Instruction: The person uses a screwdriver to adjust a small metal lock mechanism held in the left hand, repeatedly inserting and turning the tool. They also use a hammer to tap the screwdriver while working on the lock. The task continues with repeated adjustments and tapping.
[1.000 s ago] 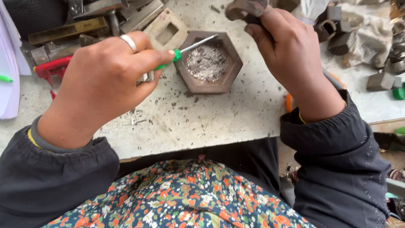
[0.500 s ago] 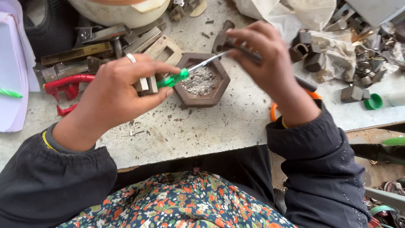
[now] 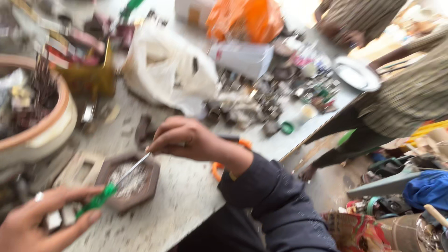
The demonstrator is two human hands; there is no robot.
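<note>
My left hand, a ring on one finger, grips the green handle of a small screwdriver at the lower left. Its thin metal shaft reaches up over a brown hexagonal tray filled with pale grey bits. My right hand hovers just beyond the tray, fingers pinched near the shaft's tip. A small dark part may lie between those fingers, but blur hides it. The whole view is smeared by motion.
A large orange-rimmed bowl of parts stands at the left. A white plastic bag, an orange bag and scattered small metal parts crowd the far side. Another person sits at the bench's right end. Cloth and tools lie on the floor.
The view has swung up and to the right, showing more of the bench and another person. My hands keep the screwdriver over the hexagonal tray, now low and left in view.
</note>
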